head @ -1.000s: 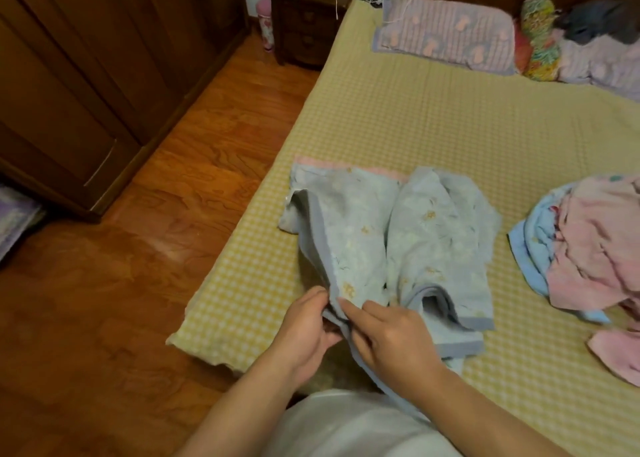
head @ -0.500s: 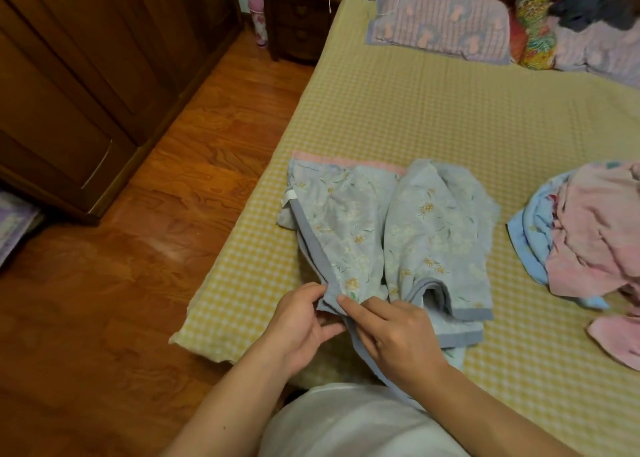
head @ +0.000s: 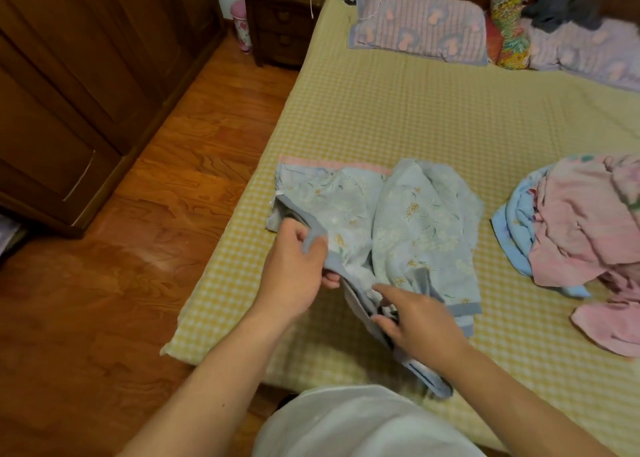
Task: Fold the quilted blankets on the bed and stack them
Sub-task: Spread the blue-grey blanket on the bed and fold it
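A light blue floral quilted blanket (head: 408, 221) with a grey-blue border lies rumpled near the bed's front left corner, partly over a pink-edged layer. My left hand (head: 294, 269) grips its grey border, fingers curled round the fabric. My right hand (head: 412, 318) pinches a lower bunch of the same border between thumb and fingers, index finger stretched out over the cloth. A crumpled pink blanket (head: 588, 228) lies heaped on a blue one (head: 516, 228) at the right.
The bed has a yellow checked sheet (head: 415, 117). Pillows (head: 419, 26) and a colourful bolster (head: 509, 26) lie at the headboard. A dark nightstand (head: 280, 30) and a wooden wardrobe (head: 69, 75) stand left, beside wooden floor (head: 121, 283).
My hands have moved apart along the border: the left slid up and leftward, the right stays low with its index finger now stretched out. The blanket edge is pulled straighter.
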